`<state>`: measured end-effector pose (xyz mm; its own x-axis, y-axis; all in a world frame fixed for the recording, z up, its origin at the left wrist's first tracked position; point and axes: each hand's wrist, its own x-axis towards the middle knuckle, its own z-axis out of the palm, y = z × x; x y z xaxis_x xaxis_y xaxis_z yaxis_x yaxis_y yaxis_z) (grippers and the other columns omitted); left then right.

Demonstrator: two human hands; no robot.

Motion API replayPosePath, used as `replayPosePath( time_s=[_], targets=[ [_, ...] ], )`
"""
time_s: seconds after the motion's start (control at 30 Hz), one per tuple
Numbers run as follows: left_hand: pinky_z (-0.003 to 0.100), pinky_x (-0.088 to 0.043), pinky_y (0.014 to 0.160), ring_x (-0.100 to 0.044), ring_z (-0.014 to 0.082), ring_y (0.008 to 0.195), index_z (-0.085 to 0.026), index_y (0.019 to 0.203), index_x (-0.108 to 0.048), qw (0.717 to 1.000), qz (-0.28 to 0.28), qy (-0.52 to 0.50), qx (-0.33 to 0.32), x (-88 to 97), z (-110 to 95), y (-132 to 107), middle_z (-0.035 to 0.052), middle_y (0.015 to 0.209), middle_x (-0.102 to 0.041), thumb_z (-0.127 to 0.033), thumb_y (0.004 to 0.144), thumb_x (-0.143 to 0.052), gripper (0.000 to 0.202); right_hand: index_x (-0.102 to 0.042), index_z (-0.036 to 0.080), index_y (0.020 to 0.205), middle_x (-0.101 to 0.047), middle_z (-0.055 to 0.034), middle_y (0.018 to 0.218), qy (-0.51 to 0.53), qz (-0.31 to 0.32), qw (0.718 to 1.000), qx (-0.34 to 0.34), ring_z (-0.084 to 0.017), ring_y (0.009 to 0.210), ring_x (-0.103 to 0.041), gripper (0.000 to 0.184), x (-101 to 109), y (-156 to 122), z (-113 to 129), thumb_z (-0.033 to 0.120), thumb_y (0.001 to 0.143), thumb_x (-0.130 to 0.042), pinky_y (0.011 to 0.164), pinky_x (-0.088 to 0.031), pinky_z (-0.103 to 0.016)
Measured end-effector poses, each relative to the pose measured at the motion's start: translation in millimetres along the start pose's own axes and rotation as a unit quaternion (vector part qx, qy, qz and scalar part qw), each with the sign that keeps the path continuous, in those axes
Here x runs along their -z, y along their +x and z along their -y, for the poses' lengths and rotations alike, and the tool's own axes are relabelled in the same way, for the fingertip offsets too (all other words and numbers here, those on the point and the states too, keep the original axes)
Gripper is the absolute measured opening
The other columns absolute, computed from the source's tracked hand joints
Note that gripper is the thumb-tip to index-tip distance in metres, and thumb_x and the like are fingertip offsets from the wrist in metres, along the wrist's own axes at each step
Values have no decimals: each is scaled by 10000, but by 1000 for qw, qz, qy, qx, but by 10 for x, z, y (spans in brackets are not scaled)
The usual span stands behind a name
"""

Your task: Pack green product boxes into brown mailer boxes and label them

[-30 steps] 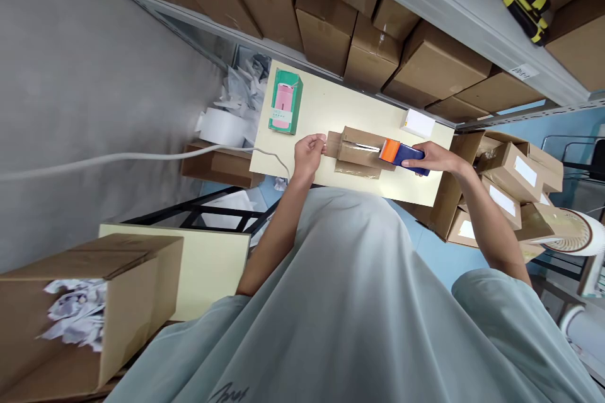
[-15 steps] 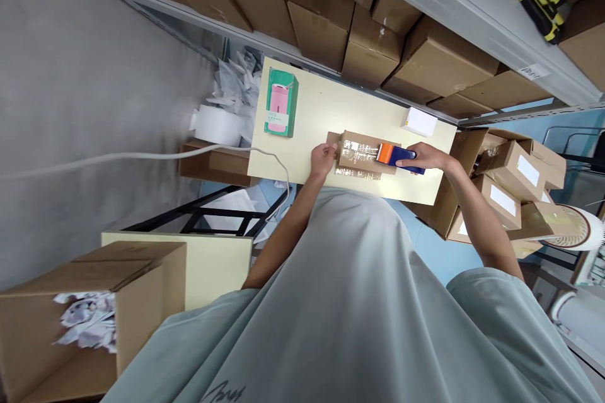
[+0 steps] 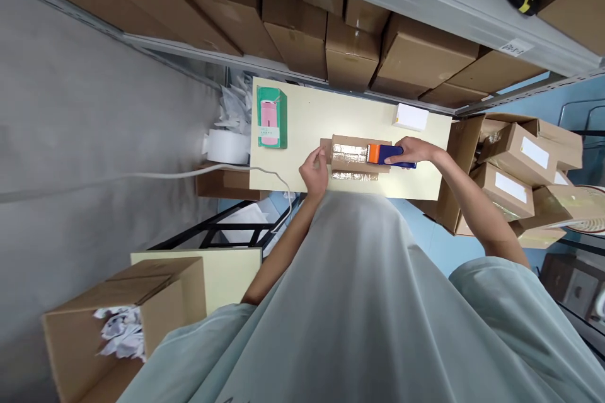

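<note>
A small brown cardboard box (image 3: 362, 167) lies on the cream tabletop, with shiny clear tape along its top and front side. At its left end, the bent fingers of my left hand (image 3: 314, 175) are pinched at the edge of a cardboard flap (image 3: 326, 145). My right hand (image 3: 416, 150) is wrapped round the dark blue handle of a hand tool (image 3: 392, 154). The tool's orange head (image 3: 374, 152) rests on the taped top, facing left; its exact kind is unclear. My palm hides part of the handle.
A green box with a pink bottle picture (image 3: 271, 118) and a white box (image 3: 411, 117) stand on the table (image 3: 302, 113). A white cable (image 3: 222, 165) crosses its left edge. Cartons (image 3: 352, 50) line the shelf behind; a large carton with boxes (image 3: 466, 164) is at right.
My view has shifted. My left hand has slid slightly left, out to the flap's edge. The tool stays on the tape, with its head marginally nearer the box's left end.
</note>
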<state>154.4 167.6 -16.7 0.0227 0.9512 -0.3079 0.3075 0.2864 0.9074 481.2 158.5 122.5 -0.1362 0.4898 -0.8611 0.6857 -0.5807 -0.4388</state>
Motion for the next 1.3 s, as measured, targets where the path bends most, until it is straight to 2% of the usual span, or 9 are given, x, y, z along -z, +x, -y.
replayPosePath(
  time_s=[0.1,0.27,0.33,0.43,0.53,0.7,0.87,1.13,1.3],
  targets=[
    [455,-532,1239,-666,334,1488,-156,1592,-627,996,80,43,-9,-63,-36,-176,197,1616,-677,-578,1051,-647,687,-716,203,771,-743,-31,671,2,-3,1000,10,-162,575,-680,623,-12,2,-27,768,731,-974,557,-550,-289],
    [564,-513,1252,-641,413,1505,-201,1794,-316,963,218,157,-4,-18,-22,-192,218,1648,-640,-680,893,-836,1145,-721,198,766,-740,-36,681,-18,-12,999,28,-168,594,-679,630,-34,14,-77,785,752,-950,576,-535,-293],
    [592,-395,1349,-456,446,1662,-170,1819,-224,948,238,205,-54,11,-102,-136,274,1779,-462,-673,805,-928,1333,-721,198,761,-734,-37,678,-29,-16,999,36,-174,604,-676,640,-38,34,-100,799,753,-939,586,-529,-298],
    [658,-98,1435,-21,503,1780,-68,1821,-137,908,241,305,-155,-70,-324,-45,346,1884,-71,-620,667,-1045,1569,-724,198,752,-735,-45,682,-42,-15,998,46,-190,628,-684,653,-43,69,-145,820,753,-925,598,-521,-303],
    [677,50,1423,95,499,1773,-15,1813,-121,861,296,348,-225,-286,-516,37,354,1883,12,-624,747,-998,1509,-734,199,766,-732,-48,684,-46,-21,997,53,-209,665,-699,652,-64,86,-196,821,747,-927,621,-522,-309],
    [658,148,1409,119,482,1774,-19,1827,-68,816,330,420,-222,-535,-505,138,305,1899,29,-640,741,-969,1542,-763,202,801,-694,-19,647,-48,-29,996,72,-208,655,-686,644,-131,88,-232,803,693,-971,631,-526,-318],
    [673,136,1408,112,481,1777,-41,1835,-67,811,325,429,-232,-523,-395,181,279,1907,21,-757,728,-921,1571,-748,203,717,-671,-10,605,-17,6,998,64,-202,615,-672,690,-69,2,-353,832,594,-1004,611,-541,-328],
    [693,141,1400,129,502,1770,-12,1826,-65,808,330,428,-235,-550,-361,211,301,1902,19,-880,753,-820,1573,-767,193,771,-744,-55,693,54,-2,998,-27,-245,682,-747,770,259,-482,-1070,895,544,-988,655,-627,-352],
    [719,111,1397,152,500,1766,-28,1830,-42,802,330,436,-239,-560,-329,230,290,1907,32,-904,785,-761,1541,-801,158,891,-793,-75,815,12,35,999,-39,-272,813,-796,824,316,-398,-1126,912,592,-951,764,-654,-369]
  ],
)
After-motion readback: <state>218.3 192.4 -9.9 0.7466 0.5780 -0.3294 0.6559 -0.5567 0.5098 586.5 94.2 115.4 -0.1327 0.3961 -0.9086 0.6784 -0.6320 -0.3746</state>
